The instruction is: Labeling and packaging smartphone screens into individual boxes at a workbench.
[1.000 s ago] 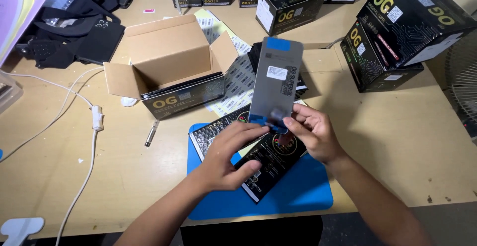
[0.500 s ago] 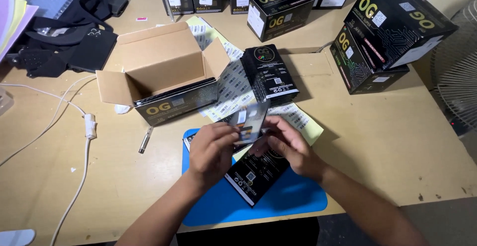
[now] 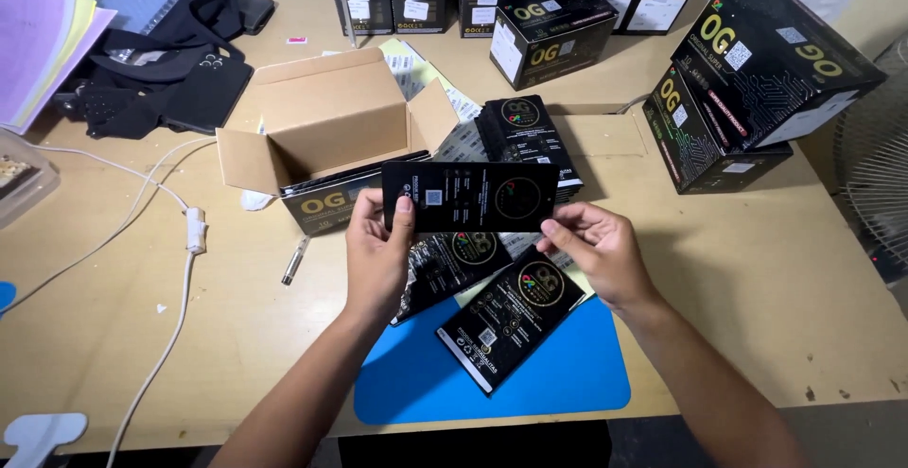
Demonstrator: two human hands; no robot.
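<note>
Both hands hold 1 flat black packet (image 3: 470,197) crosswise above the table (image 3: 757,288), its long side level. The left hand (image 3: 376,260) grips the packet's left end, thumb on its face near the lower corner and fingers behind. The right hand (image 3: 598,251) pinches the right end at its lower corner with thumb and fingertips. The packet hangs in the air just in front of an open cardboard box (image 3: 326,132), whose flaps stand out and whose inside looks bare apart from some flat things leaning at its near wall. Beneath the hands 2 more black packets (image 3: 511,321) lie tilted, partly on a blue mat (image 3: 567,383) at the table's near edge. Another stack of packets (image 3: 525,137) sits just beyond the held one. Black cartons (image 3: 757,71) are piled to the right and along the far edge. A white cable (image 3: 180,279) runs down the left side, near a small metal pen-like tool (image 3: 295,261).
</note>
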